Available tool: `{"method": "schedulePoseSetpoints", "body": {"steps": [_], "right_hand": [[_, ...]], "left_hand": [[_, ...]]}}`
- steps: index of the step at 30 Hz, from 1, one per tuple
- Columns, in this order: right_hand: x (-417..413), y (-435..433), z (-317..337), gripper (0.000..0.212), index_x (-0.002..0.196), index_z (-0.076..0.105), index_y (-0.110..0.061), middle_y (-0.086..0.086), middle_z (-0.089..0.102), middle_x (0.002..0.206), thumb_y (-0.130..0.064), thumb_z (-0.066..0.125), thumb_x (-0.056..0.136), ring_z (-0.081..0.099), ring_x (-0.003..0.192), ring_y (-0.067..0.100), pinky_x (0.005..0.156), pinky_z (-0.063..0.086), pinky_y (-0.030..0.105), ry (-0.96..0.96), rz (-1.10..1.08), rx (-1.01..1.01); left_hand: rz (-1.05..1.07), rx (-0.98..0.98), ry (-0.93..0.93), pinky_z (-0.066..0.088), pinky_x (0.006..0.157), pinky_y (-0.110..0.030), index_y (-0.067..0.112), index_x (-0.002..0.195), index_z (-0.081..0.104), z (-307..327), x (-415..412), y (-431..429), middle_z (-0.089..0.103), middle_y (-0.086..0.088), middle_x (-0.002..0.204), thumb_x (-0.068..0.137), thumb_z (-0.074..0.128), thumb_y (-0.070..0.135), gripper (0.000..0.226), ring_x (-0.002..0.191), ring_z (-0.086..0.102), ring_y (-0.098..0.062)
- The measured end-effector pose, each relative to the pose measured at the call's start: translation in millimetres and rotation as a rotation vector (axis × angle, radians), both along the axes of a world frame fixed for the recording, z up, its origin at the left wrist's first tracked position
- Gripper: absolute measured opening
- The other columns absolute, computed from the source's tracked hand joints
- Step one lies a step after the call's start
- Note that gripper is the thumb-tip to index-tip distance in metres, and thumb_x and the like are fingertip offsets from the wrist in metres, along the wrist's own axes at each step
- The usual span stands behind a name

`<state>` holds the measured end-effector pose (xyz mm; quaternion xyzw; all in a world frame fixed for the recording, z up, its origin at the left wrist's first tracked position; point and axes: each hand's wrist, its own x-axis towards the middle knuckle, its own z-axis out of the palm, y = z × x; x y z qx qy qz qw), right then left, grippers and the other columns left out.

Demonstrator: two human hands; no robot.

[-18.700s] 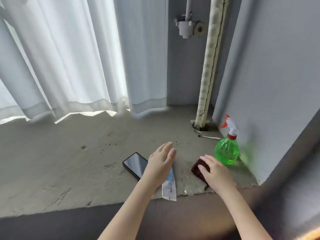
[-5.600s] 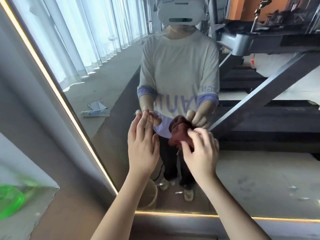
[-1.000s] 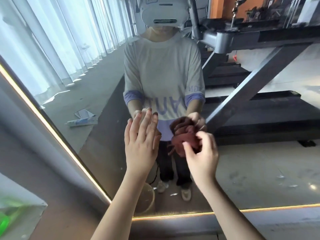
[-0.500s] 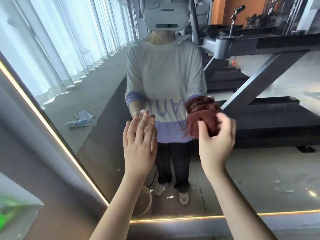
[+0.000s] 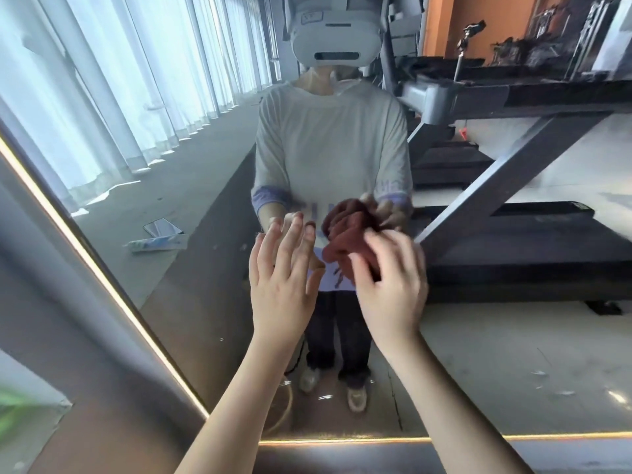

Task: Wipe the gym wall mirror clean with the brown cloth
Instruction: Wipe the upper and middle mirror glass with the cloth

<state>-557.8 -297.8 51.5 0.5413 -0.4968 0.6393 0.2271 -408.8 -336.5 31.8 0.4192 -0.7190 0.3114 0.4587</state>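
Right hand grips bunched, crumpled reddish-brown cloth against mirror.

Cloth mid-frame is more a rusty red-brown tbh. Curtains upper left: white w/ vertical pleat stripes. Mirror's light strip along the bottom: warm yellow. Reflected tee off-white w/ lilac cuffs, headset white. Wall upper right orange. Blur lower left: green.

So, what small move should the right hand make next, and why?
Probably sweep the brown cloth sideways over the mirror: the right hand grips it bunched against the glass, while the left hand is open and holds nothing.
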Motion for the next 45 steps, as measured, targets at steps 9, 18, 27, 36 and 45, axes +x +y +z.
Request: {"method": "schedulePoseSetpoints", "body": {"steps": [9, 18, 27, 36, 45], "right_hand": [[-29.8, 5.7, -10.9, 0.023, 0.105, 0.068, 0.005, 0.025, 0.061, 0.108, -0.006, 0.067, 0.085, 0.052, 0.101, 0.034, 0.096, 0.037, 0.022, -0.322, -0.109, -0.03], [-47.2, 9.0, -27.4, 0.022, 0.099, 0.068, 0.0, 0.018, 0.064, 0.102, -0.011, 0.068, 0.08, 0.053, 0.096, 0.03, 0.086, 0.042, 0.035, -0.288, -0.09, 0.033], [-37.9, 14.5, -58.9, 0.02, 0.094, 0.068, -0.002, 0.012, 0.064, 0.094, -0.017, 0.064, 0.082, 0.056, 0.091, 0.026, 0.081, 0.045, 0.034, -0.172, -0.009, 0.123], [-14.3, 18.5, -82.8, 0.025, 0.097, 0.066, -0.006, 0.004, 0.061, 0.095, -0.024, 0.061, 0.079, 0.058, 0.088, 0.023, 0.073, 0.043, 0.027, -0.167, 0.048, 0.294], [8.4, 25.6, -101.8, 0.027, 0.098, 0.066, -0.007, 0.005, 0.064, 0.094, -0.007, 0.078, 0.074, 0.061, 0.086, 0.023, 0.068, 0.035, 0.014, -0.266, -0.006, 0.403]], "left_hand": [[-0.003, 0.019, 0.021, 0.039, 0.107, -0.059, 0.007, 0.139, 0.053, -2.0, -3.6, 1.4, 0.051, -0.016, 0.146, 0.086, 0.073, 0.014, 0.057, 0.139, 0.039, -0.037], [0.004, 0.034, 0.037, 0.039, 0.107, -0.059, 0.008, 0.144, 0.044, -5.3, -7.6, 2.8, 0.048, -0.017, 0.149, 0.09, 0.07, 0.014, 0.06, 0.139, 0.042, -0.04], [0.005, 0.078, 0.059, 0.04, 0.107, -0.059, 0.006, 0.143, 0.047, -8.7, -11.4, 5.0, 0.048, -0.018, 0.149, 0.086, 0.075, 0.01, 0.063, 0.138, 0.043, -0.042], [0.0, 0.04, 0.037, 0.036, 0.111, -0.057, 0.01, 0.145, 0.043, -14.0, -7.4, 1.7, 0.046, -0.015, 0.151, 0.087, 0.076, 0.018, 0.067, 0.141, 0.035, -0.035], [-0.019, 0.049, 0.034, 0.034, 0.112, -0.057, 0.01, 0.144, 0.045, -16.3, -7.3, -0.6, 0.047, -0.017, 0.15, 0.089, 0.07, 0.02, 0.062, 0.142, 0.034, -0.036]]}}
